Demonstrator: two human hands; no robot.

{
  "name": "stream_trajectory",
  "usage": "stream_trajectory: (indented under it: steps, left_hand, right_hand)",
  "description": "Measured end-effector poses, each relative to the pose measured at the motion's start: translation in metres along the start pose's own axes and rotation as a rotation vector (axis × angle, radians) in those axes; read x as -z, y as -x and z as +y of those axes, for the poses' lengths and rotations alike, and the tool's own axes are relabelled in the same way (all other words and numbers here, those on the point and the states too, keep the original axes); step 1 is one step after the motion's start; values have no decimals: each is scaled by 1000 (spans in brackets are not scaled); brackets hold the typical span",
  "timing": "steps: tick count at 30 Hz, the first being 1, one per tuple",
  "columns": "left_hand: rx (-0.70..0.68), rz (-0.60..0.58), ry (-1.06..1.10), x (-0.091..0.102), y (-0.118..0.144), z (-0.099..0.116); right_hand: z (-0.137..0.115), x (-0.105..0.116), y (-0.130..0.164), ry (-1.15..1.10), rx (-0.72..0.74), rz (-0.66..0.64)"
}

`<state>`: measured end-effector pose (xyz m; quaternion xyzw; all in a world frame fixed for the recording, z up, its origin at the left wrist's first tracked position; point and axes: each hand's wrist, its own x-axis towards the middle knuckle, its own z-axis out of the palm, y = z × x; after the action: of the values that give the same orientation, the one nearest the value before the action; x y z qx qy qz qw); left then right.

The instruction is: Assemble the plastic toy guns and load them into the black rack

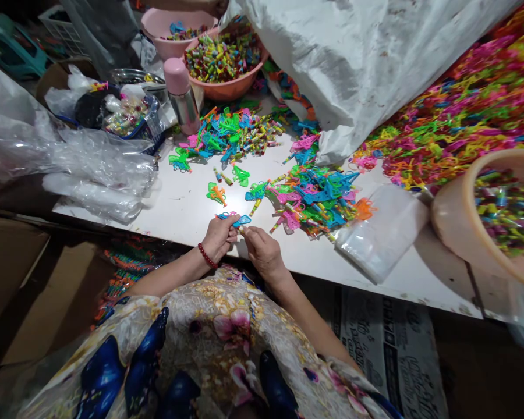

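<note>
At the near edge of the white table (179, 209), my left hand (219, 236) pinches a small blue plastic toy piece (238, 220). A red bead bracelet (206, 256) circles that wrist. My right hand (262, 250) meets it from the right, with its fingertips on the same blue piece or on a small part at its end. Which of the two it touches is hidden. Just right of my hands lies a pile of blue, green, pink and orange plastic toys with small coloured sticks (314, 198). A lone green and orange toy (216, 193) lies in front of my hands.
A second toy pile (231, 134) lies farther back beside a pink flask (181, 93). Pink basins of coloured sticks (222, 58) stand behind; another basin (498, 215) is at the right. A white sack (367, 64) spills toy parts. Clear bags (96, 169), (382, 233) lie on the table.
</note>
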<state>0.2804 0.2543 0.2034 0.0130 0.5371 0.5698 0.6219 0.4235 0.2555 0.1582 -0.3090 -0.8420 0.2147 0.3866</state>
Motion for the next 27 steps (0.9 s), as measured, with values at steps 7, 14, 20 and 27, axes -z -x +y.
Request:
stream_trajectory:
  steps: [7,14,20,27]
  left_hand:
    - [100,-43,-40,9,-4,2]
    - [82,-59,-17,5,-2,9]
    - [-120,-68,-62,-1,4,6]
    - [-87,-110,-45,5,3,3]
  right_hand:
    - [3,-5,5,-30,-10,7]
    - [0,-1,-6,-42,-43,-31]
    - [-9,1,-15,-181,-150,-24]
    - [-14,6,-14,-358,-428,-93]
